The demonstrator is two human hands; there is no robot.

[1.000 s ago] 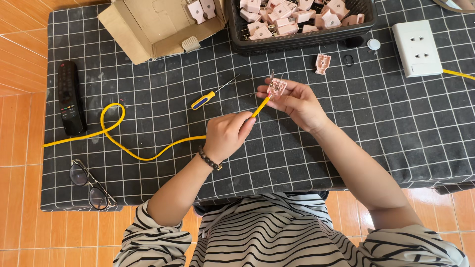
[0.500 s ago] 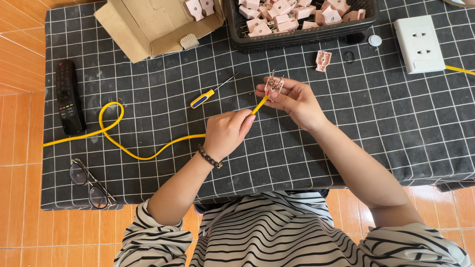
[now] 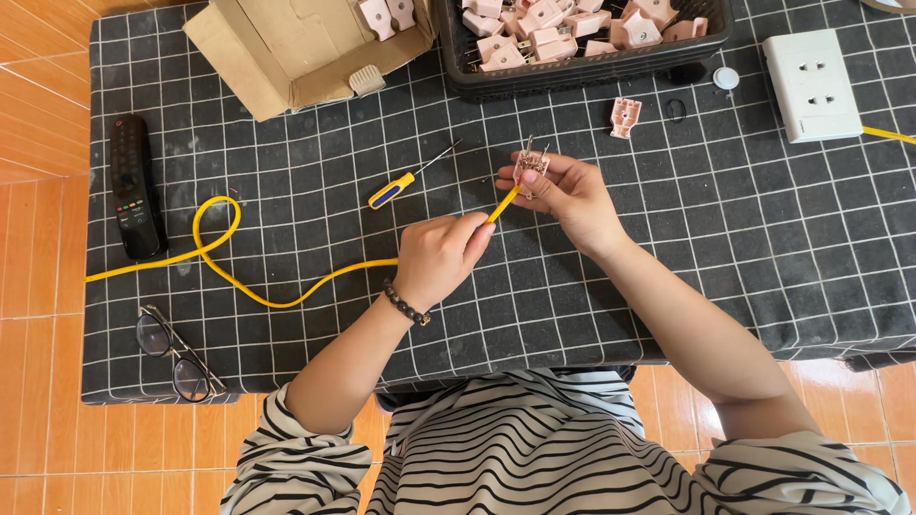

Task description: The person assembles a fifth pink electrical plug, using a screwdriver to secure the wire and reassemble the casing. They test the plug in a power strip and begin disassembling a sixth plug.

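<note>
My right hand (image 3: 563,195) pinches a small pink plug half (image 3: 530,168) with metal prongs pointing up, held just above the black grid cloth (image 3: 725,257). The end of a yellow cable (image 3: 286,281) runs from my left hand (image 3: 441,256) up into that plug piece. My left hand is closed around the cable near its tip. The cable loops away to the left across the cloth. A yellow and blue screwdriver (image 3: 405,181) lies just left of both hands, untouched.
A black basket (image 3: 572,72) of several pink plug parts and an open cardboard box (image 3: 296,52) stand at the back. A loose pink plug cover (image 3: 624,117), a white socket block (image 3: 813,84), a black remote (image 3: 134,186) and glasses (image 3: 176,353) lie around.
Both hands stay together at the same spot; the plug piece has tilted slightly in my right fingers. The view shifted a little.
</note>
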